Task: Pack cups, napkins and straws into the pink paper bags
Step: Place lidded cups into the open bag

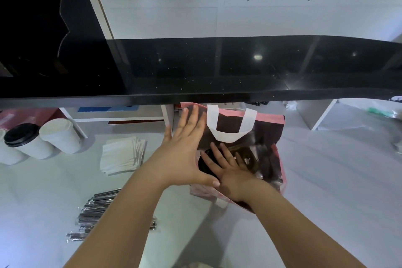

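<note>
Left grip (185,150): fingers straight and together, palm flat against the left wall of the pink paper bag (272,118). Right grip (230,169): fingers spread wide, holding nothing, reaching into the bag's open mouth. The bag stands on the pale desk (326,180) under a black ledge (217,67), its white handle (230,135) upright. To the left lie the napkins (121,156) in a stack, the wrapped straws (95,213) nearer the person, and the white cups (61,135) at the far left, one with a black lid.
</note>
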`<state>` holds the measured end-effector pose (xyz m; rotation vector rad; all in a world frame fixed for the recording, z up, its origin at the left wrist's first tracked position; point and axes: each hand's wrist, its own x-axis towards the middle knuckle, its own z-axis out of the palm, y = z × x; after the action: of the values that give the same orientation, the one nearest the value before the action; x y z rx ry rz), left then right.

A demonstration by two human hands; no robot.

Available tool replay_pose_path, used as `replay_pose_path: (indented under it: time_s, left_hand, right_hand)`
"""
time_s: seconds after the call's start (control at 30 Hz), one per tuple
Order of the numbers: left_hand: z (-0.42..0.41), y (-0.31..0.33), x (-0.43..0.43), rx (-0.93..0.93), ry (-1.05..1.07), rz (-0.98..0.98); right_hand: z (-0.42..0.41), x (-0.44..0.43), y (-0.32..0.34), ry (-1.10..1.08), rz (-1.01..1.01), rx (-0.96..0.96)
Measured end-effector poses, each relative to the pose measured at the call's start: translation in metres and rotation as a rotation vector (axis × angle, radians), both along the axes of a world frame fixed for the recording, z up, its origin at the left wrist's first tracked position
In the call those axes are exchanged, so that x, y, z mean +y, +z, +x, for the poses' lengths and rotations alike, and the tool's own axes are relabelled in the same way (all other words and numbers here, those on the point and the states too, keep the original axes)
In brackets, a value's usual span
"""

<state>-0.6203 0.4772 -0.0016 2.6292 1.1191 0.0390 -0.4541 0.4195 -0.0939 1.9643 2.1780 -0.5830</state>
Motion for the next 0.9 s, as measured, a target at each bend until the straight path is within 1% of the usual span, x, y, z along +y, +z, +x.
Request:
replay_pose_path:
  time_s: [0.2,0.3,0.37,0.47,0.53,0.63,0.7,0.8,0.9]
  left_hand:
    - [-0.008,-0.006,-0.004,-0.012,-0.047,-0.013]
    - [-0.008,-0.008,-0.005,-0.046,-0.081,-0.042]
    - [-0.005,-0.006,-0.003,-0.073,-0.078,-0.055]
    - [-0.001,-0.002,0.005,-0.089,-0.031,-0.039]
    - [-0.001,0.0,0.009,-0.138,0.021,-0.008]
    - [-0.003,0.0,0.011,-0.259,0.114,0.106]
    - [-0.009,0.0,0.011,-0.313,0.169,0.194]
    - [-0.026,0.0,0.015,-0.33,0.221,0.247]
    - [-0.055,-0.003,0.02,-0.328,0.265,0.252]
  right_hand:
    - [-0.001,0.007,0.001,-0.034,0.005,-0.008]
    - [0.005,0.009,0.016,-0.028,0.038,0.001]
    - [0.008,0.01,0.033,-0.042,0.094,0.045]
    - [0.012,0.013,0.066,-0.098,0.192,0.124]
    - [0.012,0.011,0.082,-0.111,0.231,0.126]
    - [0.008,0.002,0.094,-0.169,0.284,0.129]
    - [0.0,-0.002,0.099,-0.197,0.356,0.142]
    - [-0.022,0.002,0.109,-0.204,0.494,0.153]
    - [-0.056,0.016,0.116,-0.203,0.573,0.179]
